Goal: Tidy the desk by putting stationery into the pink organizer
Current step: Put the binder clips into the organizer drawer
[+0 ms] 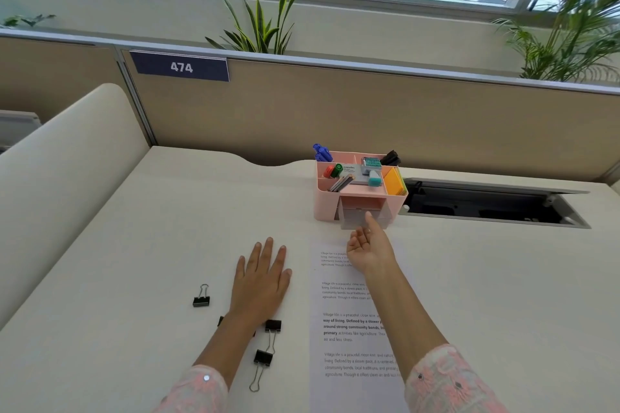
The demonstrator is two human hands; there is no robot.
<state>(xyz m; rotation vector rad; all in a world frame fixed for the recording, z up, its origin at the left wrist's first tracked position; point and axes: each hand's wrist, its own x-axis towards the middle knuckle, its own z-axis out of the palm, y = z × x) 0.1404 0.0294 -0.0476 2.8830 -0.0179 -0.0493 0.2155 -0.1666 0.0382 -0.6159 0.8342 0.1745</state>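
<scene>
Right hand extended, fingers relaxed, index tip at the small drawer in the front of the pink organizer, apparently to operate it; left hand flat, empty, on the bench near-left of the organizer, beside loose binder clips awaiting storage.

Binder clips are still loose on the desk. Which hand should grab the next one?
Left, probably. The left hand lies flat among the binder clips, one just beside its wrist. The right hand is reaching to the drawer of the pink organizer.
</scene>
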